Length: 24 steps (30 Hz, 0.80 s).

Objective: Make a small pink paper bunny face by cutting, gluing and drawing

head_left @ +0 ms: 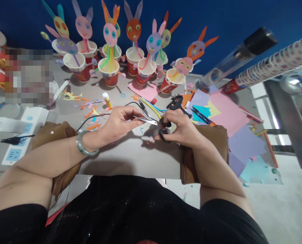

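Observation:
My right hand [180,128] is closed around the black handles of a pair of scissors [152,121], whose blades point left toward my other hand. My left hand [124,119] is closed in a pinch close to the blade tips. What sits between its fingertips is too small and hidden to make out. Just beyond both hands lie a yellow-green pipe cleaner [151,107] and a black cable. Tiny coloured scraps [149,139] are scattered on the grey table under the scissors.
Paper cups with paper rabbit heads [110,73] line the back. A glue stick [106,99] stands left, a black glue gun [177,103] lies right. Coloured paper sheets [227,115], a stack of cups [267,66] and a power strip [26,132] flank the work area.

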Each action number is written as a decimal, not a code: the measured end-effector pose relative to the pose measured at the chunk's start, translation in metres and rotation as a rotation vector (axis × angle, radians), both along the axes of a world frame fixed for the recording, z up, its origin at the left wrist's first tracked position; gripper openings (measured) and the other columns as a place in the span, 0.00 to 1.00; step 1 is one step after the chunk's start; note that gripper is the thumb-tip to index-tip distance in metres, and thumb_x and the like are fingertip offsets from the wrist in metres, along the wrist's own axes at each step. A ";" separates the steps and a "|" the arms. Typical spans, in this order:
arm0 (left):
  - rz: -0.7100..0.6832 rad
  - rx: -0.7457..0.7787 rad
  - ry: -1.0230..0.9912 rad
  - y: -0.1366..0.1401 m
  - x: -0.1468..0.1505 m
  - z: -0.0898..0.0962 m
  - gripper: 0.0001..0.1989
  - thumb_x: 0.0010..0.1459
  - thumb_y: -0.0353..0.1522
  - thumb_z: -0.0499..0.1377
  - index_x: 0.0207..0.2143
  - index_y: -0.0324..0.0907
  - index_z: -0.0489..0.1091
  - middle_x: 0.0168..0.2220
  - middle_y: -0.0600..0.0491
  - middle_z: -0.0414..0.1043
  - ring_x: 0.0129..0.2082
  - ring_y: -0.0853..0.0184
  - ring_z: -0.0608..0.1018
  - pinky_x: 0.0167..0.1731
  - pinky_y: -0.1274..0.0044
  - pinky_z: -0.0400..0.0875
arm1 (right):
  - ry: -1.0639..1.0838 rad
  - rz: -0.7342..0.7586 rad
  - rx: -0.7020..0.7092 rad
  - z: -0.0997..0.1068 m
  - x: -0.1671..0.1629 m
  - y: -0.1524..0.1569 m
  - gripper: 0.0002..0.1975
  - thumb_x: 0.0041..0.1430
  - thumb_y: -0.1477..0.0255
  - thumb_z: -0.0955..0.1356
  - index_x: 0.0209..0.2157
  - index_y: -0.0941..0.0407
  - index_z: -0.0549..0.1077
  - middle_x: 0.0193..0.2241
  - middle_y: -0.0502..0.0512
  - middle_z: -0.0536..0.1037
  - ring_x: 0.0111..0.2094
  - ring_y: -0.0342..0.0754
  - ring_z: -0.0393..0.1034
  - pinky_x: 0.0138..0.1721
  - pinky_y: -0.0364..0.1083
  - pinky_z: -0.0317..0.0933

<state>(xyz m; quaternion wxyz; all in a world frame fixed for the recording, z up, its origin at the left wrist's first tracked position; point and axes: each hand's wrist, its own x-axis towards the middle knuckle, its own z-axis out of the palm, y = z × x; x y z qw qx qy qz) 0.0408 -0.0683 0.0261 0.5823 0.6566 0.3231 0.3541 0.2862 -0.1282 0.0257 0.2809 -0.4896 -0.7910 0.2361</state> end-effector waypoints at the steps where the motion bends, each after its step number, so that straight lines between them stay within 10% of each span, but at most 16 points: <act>1: 0.002 0.003 -0.011 0.000 0.000 0.000 0.03 0.52 0.31 0.68 0.29 0.41 0.79 0.27 0.55 0.78 0.27 0.72 0.74 0.29 0.79 0.68 | 0.005 -0.001 0.000 0.000 0.000 0.000 0.23 0.51 0.59 0.78 0.26 0.53 0.62 0.27 0.48 0.75 0.30 0.46 0.66 0.39 0.48 0.51; 16: 0.078 -0.058 -0.041 0.014 -0.002 0.002 0.04 0.55 0.31 0.68 0.28 0.40 0.77 0.26 0.56 0.76 0.26 0.74 0.74 0.29 0.80 0.69 | 0.038 -0.066 0.077 0.005 0.002 -0.003 0.22 0.54 0.55 0.77 0.25 0.53 0.64 0.27 0.50 0.76 0.31 0.48 0.69 0.40 0.50 0.54; 24: 0.188 -0.197 -0.110 0.034 0.003 -0.002 0.05 0.55 0.25 0.64 0.26 0.40 0.74 0.24 0.57 0.74 0.23 0.76 0.73 0.26 0.81 0.68 | -0.529 0.209 -0.149 0.006 -0.051 -0.034 0.09 0.58 0.67 0.74 0.35 0.58 0.76 0.35 0.57 0.78 0.35 0.51 0.70 0.40 0.50 0.56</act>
